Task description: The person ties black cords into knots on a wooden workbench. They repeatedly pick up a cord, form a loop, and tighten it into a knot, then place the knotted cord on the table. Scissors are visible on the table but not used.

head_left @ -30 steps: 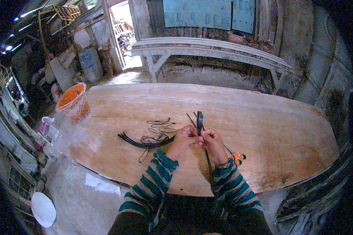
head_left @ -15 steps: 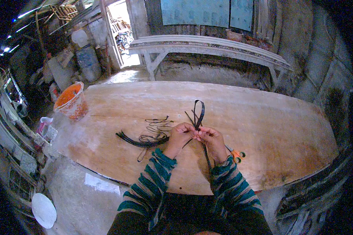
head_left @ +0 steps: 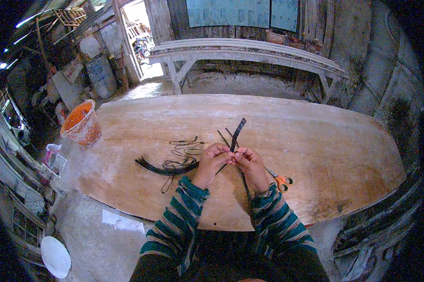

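Close together over the middle of the table, my left hand (head_left: 212, 163) and my right hand (head_left: 251, 167) pinch narrow black strips (head_left: 238, 134) between thumbs and fingertips. One wider flat end sticks up beyond the fingers, with thinner ends beside it. More strip hangs down toward me between my wrists. The exact crossing of the strips is hidden by my fingertips. Left of my left hand lies a bundle of black strips (head_left: 156, 168), with a tangle of thin black cord (head_left: 186, 149) next to it. Scissors with orange handles (head_left: 283, 181) rest just right of my right hand.
The wooden table (head_left: 334, 155) has a curved-looking edge. An orange bucket (head_left: 84, 127) with pale smears stands at its left end. A long whitish bench (head_left: 249, 49) runs behind the table. A white round object (head_left: 55, 256) is low at the left.
The wide black strip formed a loop above my fingers; now it stands as a single flat end. Both hands stay pinched together. The whole view has shifted slightly.
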{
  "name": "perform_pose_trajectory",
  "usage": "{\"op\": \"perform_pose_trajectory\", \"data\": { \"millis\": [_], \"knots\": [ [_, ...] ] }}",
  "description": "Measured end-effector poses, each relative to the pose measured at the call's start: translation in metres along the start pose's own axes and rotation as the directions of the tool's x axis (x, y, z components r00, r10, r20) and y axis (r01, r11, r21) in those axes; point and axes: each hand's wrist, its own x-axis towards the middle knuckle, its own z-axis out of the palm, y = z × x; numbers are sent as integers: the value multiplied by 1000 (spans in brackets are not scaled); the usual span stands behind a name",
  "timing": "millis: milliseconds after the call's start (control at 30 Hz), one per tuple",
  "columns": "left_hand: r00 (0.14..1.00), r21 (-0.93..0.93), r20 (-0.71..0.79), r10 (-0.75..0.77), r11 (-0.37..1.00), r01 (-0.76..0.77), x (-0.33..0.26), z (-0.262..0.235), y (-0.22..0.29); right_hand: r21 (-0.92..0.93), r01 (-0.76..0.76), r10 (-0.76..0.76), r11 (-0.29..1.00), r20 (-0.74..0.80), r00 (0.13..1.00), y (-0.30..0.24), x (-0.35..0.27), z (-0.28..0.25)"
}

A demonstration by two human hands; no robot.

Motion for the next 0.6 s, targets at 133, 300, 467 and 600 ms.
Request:
{"op": "perform_pose_trajectory", "data": {
  "millis": [133,300,467,600],
  "knots": [
    [999,-142,-10,-38,989,36,-2,2,3,11,-55,55,998,-44,998,-7,-1,4],
    [999,-169,-46,-21,986,13,-3,3,3,129,-117,124,985,-50,991,-10,-2,4],
    [999,-139,-40,-23,990,17,-3,6,6,111,-106,112,988,-46,993,-10,-2,4],
    [998,-88,-60,-8,996,3,-3,7,6,38,-70,71,997,-26,997,-14,-3,7]
  ]
}}
